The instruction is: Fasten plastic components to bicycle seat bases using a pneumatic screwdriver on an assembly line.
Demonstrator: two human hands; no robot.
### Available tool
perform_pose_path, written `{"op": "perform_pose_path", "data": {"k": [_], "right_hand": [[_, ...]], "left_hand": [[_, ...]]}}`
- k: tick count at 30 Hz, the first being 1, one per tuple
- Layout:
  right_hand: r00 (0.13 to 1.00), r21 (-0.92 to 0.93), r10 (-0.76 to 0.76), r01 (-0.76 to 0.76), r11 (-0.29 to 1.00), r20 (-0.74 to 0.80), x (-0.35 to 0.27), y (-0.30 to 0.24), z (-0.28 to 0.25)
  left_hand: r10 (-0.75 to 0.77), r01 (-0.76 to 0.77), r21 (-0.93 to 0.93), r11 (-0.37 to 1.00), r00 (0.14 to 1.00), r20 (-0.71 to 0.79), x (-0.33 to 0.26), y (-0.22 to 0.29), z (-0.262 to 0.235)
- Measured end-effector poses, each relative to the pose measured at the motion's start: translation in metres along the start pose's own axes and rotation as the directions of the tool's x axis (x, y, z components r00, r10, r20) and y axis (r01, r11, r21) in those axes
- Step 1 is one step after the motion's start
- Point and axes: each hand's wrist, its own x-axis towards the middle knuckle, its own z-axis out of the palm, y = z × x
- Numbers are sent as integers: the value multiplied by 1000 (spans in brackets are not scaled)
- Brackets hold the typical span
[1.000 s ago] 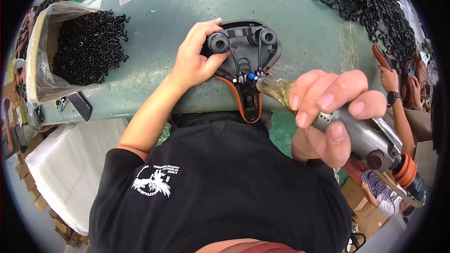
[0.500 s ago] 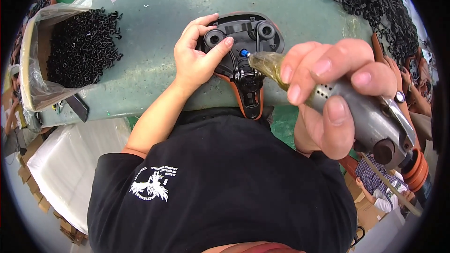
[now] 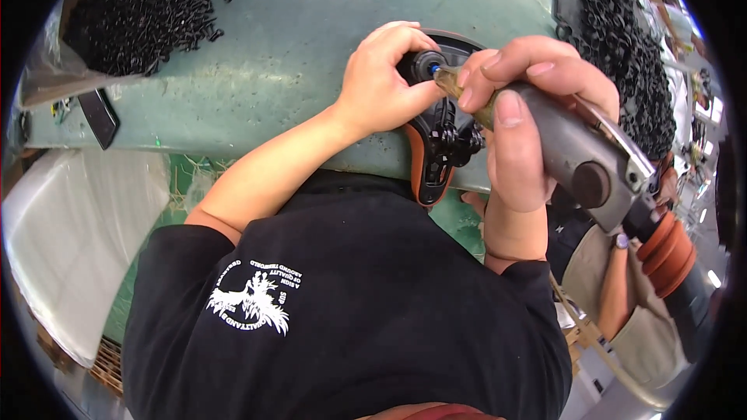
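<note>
An upturned bicycle saddle [image 3: 419, 162], black underneath with an orange-brown edge, rests on the near side of the table with its nose toward me. My left hand [image 3: 380, 82] grips its wide left end, fingers over the far edge. In my right hand [image 3: 537, 82] is a grey power screwdriver [image 3: 572, 144], its front sleeve wrapped in yellowish film. The blue tip [image 3: 434, 69] points into the round black spring seat [image 3: 425, 64] beside my left thumb. Whether a screw sits there is hidden. My right fingers cover part of the saddle.
A heap of black screws [image 3: 152, 8] spills from a plastic-lined box at the far left. Nearby lies a black phone-like slab [image 3: 99, 119]. Black rings [image 3: 622, 62] are piled at the right. Another person [image 3: 626, 295] is at the lower right; a white wrapped block [image 3: 74, 241] stands lower left.
The screwdriver's blue tip has gone from the saddle's middle to the left round seat. My left hand has shifted around that seat, its thumb now near the tip. My view has turned.
</note>
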Motion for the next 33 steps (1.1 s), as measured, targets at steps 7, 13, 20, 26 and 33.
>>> {"op": "perform_pose_path", "data": {"k": [7, 13, 20, 26, 33], "right_hand": [[988, -105, -28, 44, 994, 149, 7, 18, 5], [994, 20, 66, -68, 997, 83, 2, 27, 14], [990, 52, -76, 70, 996, 121, -8, -29, -3], [974, 171, -114, 148, 974, -198, -22, -55, -16], [950, 206, 62, 2, 979, -307, -38, -66, -34]], "left_hand": [[-7, 8, 52, 999, 1000, -17, -2, 4, -5], [14, -12, 46, 999, 999, -33, -3, 7, -3], [-41, 24, 56, 998, 947, 318, -16, 41, -57], [127, -18, 914, 406, 991, -37, 42, -26, -195], [-11, -10, 877, 480, 1000, 17, 64, -21, -195]]}}
